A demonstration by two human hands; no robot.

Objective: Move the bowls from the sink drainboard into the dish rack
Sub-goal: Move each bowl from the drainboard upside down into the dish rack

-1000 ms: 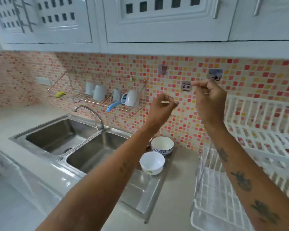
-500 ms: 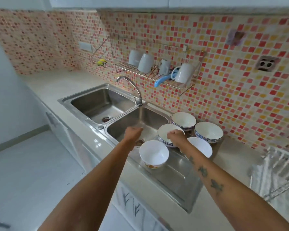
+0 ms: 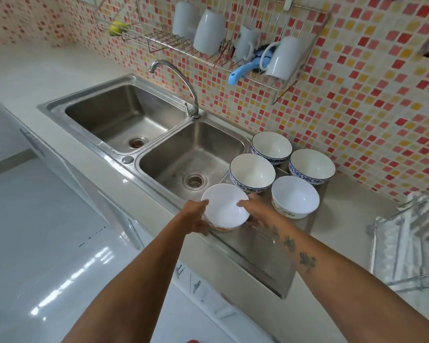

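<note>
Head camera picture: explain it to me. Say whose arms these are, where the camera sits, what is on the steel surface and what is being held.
There is no machine here. A person wears a wide-angle camera on the head, looking forward and down, so the two bare arms reaching in from the bottom are that person's own.

Below is a double sink with a drainboard at its right. Five bowls stand there: three blue-patterned ones and two plain white ones.

The left hand and right hand each have a grip on one side of the near white bowl. The other white bowl is untouched.

The dish rack shows at the right edge. A wall rack holds mugs.
</note>
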